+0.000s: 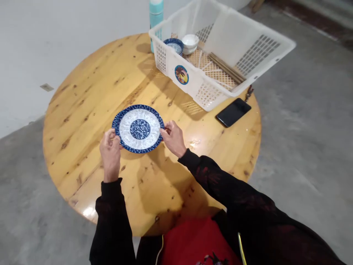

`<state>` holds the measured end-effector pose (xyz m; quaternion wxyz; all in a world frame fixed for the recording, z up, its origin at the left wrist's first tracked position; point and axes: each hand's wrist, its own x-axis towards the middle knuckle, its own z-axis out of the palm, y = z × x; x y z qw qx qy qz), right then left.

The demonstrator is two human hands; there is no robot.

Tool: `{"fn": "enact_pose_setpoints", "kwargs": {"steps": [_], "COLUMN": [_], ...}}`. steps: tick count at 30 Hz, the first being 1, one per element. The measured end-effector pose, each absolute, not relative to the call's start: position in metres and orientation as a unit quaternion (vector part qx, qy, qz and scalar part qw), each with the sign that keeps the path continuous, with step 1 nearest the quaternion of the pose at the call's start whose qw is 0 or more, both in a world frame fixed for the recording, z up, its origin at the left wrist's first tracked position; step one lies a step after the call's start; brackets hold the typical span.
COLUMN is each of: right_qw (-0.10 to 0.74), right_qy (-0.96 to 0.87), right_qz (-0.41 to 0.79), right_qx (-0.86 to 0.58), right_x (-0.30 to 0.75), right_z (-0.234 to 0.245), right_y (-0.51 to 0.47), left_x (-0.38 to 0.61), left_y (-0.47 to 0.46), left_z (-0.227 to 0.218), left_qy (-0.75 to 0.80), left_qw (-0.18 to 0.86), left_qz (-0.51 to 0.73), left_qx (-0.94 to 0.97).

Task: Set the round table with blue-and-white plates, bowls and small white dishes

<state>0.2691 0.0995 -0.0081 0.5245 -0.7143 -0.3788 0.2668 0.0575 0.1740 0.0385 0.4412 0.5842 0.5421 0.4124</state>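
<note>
Plate: a round blue-and-white patterned plate [138, 129], face up, over the near middle of the table, held between both hands.
Left hand: the left hand [110, 152] is closed on the plate's left rim, thumb on top and fingers curled beneath.
Right hand: the right hand [173, 138] pinches the right rim the same way, opposite the left.
Contact with table: a shadow falls below and to the right of the plate, so it looks slightly raised or tilted; whether its foot touches the wood cannot be told.
Handling well: judged from this grip, the two holds sit across from each other, which should keep the plate level. Thumbs are best kept on the blue border and off the centre. The glazed rim is probably slick, so firm, even pressure on both sides suits it.
Table: a round varnished pine table [91, 92] with dark knots, and glare near the right hand.
Phone: a dark smartphone [233, 112] lies flat to the right, well apart from the plate.
Basket: a white plastic basket [237, 36] with a round sticker stands at the far edge.
In the basket: a blue-patterned bowl [174, 45], a white bowl [190, 41] and a bundle of chopsticks [226, 68].
Behind it: a teal bottle [156, 14].
</note>
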Motion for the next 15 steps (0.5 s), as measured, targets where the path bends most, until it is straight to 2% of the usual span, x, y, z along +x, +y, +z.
{"fn": "enact_pose_setpoints", "kwargs": {"steps": [6,10,15], "right_qw": [0.537,0.528,0.529], "right_qy": [-0.277,-0.229,-0.172], "right_qz": [0.295,0.262,0.25], "right_qx": [-0.74,-0.775,-0.792], "right_x": [0.297,0.316,0.331], "right_z": [-0.023,-0.038,-0.059], "right_y": [-0.007,-0.064,-0.107], "left_x": [0.089,0.115,0.141], "left_y": [0.095,0.05,0.019], "left_z": [0.012,-0.007,-0.021], "left_qy": [0.506,0.488,0.507], "left_qw": [0.533,0.607,0.637], "left_qz": [0.302,0.243,0.203], "left_qx": [0.608,0.578,0.544]}}
